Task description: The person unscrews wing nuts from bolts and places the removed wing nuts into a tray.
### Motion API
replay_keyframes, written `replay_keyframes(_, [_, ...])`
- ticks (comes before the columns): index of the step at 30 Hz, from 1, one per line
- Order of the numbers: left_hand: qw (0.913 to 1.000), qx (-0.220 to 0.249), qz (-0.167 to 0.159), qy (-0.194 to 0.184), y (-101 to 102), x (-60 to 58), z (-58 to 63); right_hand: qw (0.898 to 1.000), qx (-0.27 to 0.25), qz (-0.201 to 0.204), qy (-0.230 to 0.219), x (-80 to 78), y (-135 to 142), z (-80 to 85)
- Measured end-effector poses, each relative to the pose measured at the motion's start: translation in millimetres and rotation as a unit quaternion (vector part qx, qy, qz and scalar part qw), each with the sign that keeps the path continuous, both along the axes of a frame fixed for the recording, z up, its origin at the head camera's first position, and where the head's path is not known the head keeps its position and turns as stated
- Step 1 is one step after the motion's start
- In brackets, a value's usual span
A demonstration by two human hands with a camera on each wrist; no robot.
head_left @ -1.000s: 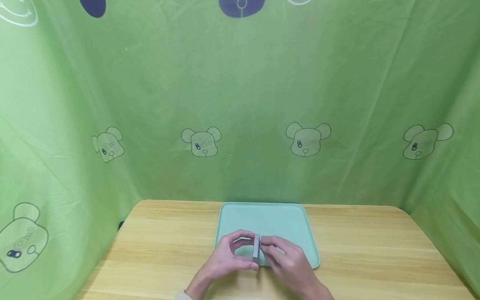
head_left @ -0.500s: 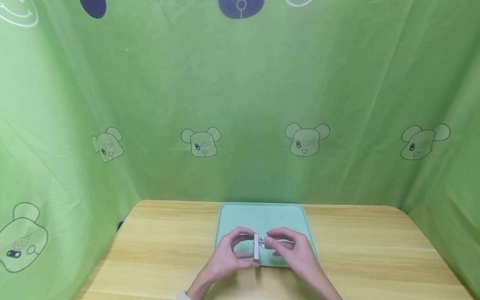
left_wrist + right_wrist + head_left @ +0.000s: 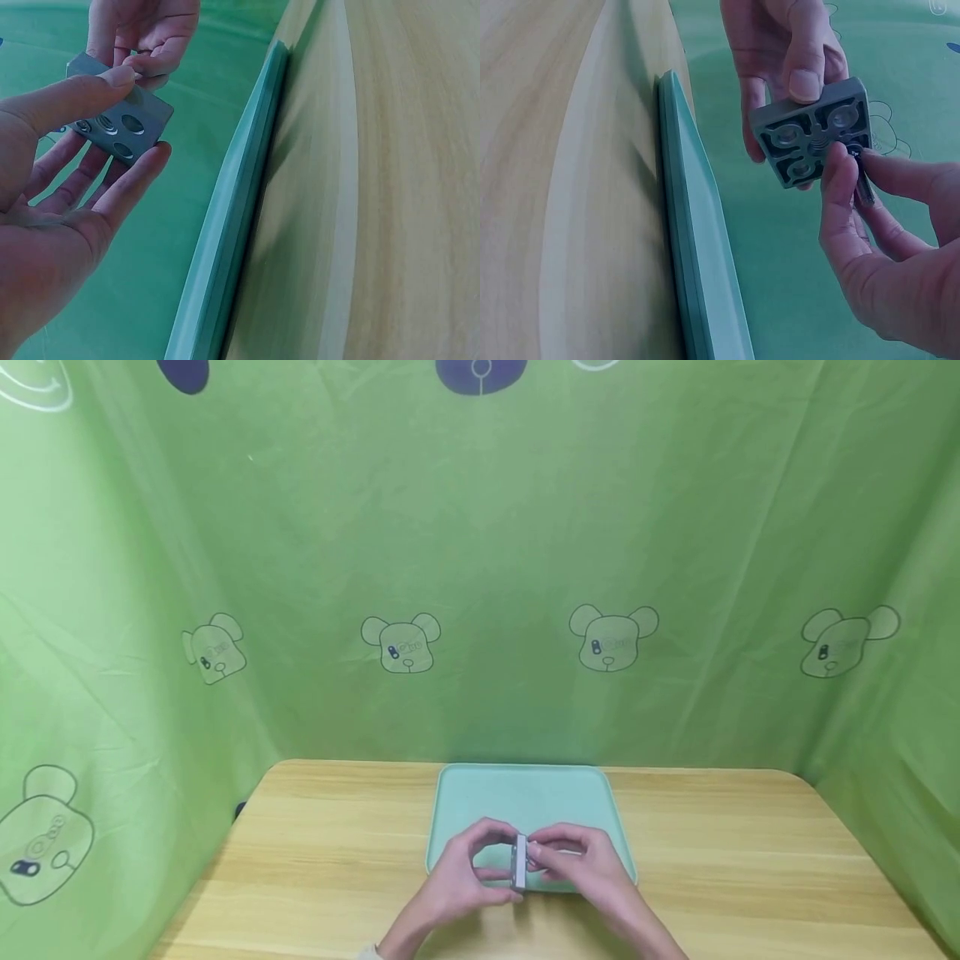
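Over the tray's near edge, my left hand (image 3: 463, 875) holds a square grey metal block (image 3: 519, 862) on edge between thumb and fingers. Several round holes pierce the block's flat face (image 3: 155, 112) in the left wrist view. Its other face (image 3: 769, 120), with recessed pockets and round bosses, is turned toward my right hand (image 3: 592, 862). The thumb and fingers of that hand pinch a small silver screw-like piece (image 3: 865, 190) against one corner of this face. Fingertips hide most of the small piece, so how deep it sits cannot be told.
A mint-green tray (image 3: 525, 793) with a raised rim lies under and behind the hands on the wooden table (image 3: 337, 835). Green curtains (image 3: 480, 543) with bear-head prints enclose the back and both sides.
My right hand turned and drew slightly away from the block, baring the silver piece half a second ago, then moved back against it. The block shifted slightly right and turned a little.
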State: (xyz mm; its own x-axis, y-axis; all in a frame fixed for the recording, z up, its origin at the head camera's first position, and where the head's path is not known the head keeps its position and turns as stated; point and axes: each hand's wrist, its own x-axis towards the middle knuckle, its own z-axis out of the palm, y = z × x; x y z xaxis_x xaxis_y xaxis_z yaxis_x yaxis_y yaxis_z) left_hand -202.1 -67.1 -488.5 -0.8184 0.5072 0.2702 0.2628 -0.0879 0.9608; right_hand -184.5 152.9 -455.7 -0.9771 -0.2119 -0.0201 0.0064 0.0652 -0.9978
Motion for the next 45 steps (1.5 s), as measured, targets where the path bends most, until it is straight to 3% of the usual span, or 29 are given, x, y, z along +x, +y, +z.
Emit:
replay_keyframes(4, [0.9999, 0.006, -0.01, 0.0, 0, -0.5, 0.0, 1.0, 0.009, 0.006, 0.017, 0.3, 1, 1.9])
replay_keyframes(8, [0.9998, 0.013, -0.015, -0.01, -1, -0.7, 0.6, 0.997, 0.037, 0.002, 0.072, 2.5, 0, 3.9])
replay_keyframes(11, [0.9995, 0.017, -0.013, -0.023, -2, -0.4, 1.7, 0.989, 0.066, -0.014, 0.131, 3.9, -3, 3.3])
replay_keyframes(14, [0.9992, 0.022, -0.013, -0.031, -3, -0.5, 2.6, 0.975, 0.091, -0.034, 0.201, 3.7, -6, 0.5])
replay_keyframes(16, [0.999, 0.024, -0.013, -0.035, -3, -0.8, 2.9, 0.958, 0.107, -0.043, 0.264, 2.6, -7, -2.4])
replay_keyframes(18, [0.9988, 0.026, -0.014, -0.039, -4, -1.4, 2.4, 0.933, 0.121, -0.044, 0.336, 0.9, -8, -5.5])
replay_keyframes(22, [0.9982, 0.029, -0.014, -0.051, -5, -2.4, 2.0, 0.863, 0.141, -0.033, 0.484, -3.9, -8, -10.7])
replay_keyframes(24, [0.9977, 0.031, -0.013, -0.058, -6, -2.2, 2.6, 0.836, 0.145, -0.028, 0.528, -6.1, -7, -12.1])
replay_keyframes(26, [0.9974, 0.034, -0.012, -0.063, -6, -2.0, 3.7, 0.819, 0.143, -0.027, 0.555, -7.9, -8, -13.5])
replay_keyframes(28, [0.9972, 0.035, -0.011, -0.065, -6, -1.9, 4.1, 0.812, 0.142, -0.028, 0.565, -8.6, -8, -14.3])
replay_keyframes(31, [0.997, 0.039, -0.013, -0.066, -6, -2.2, 4.2, 0.815, 0.145, -0.031, 0.56, -8.5, -8, -14.2])
replay_keyframes(33, [0.9971, 0.04, -0.013, -0.064, -6, -2.6, 4.0, 0.828, 0.153, -0.028, 0.539, -7.6, -7, -12.9])
replay_keyframes(36, [0.9974, 0.04, -0.011, -0.059, -6, -3.0, 3.6, 0.872, 0.155, -0.014, 0.463, -5.2, -4, -9.6])
replay_keyframes(39, [0.9982, 0.034, -0.004, -0.049, -5, -3.2, 3.4, 0.938, 0.123, -0.007, 0.323, -2.1, 2, -5.1])
replay_keyframes(41, [0.9988, 0.028, 0.001, -0.04, -4, -2.9, 3.0, 0.972, 0.081, -0.004, 0.222, -1.3, 5, -2.4])
replay_keyframes(43, [0.9994, 0.022, 0.005, -0.027, -3, -2.2, 2.9, 0.99, 0.047, 0.003, 0.133, -1.0, 7, -0.3])
replay_keyframes(45, [0.9998, 0.015, 0.006, -0.013, -2, -1.5, 2.8, 0.997, 0.023, 0.021, 0.073, -1.6, 8, 0.8])
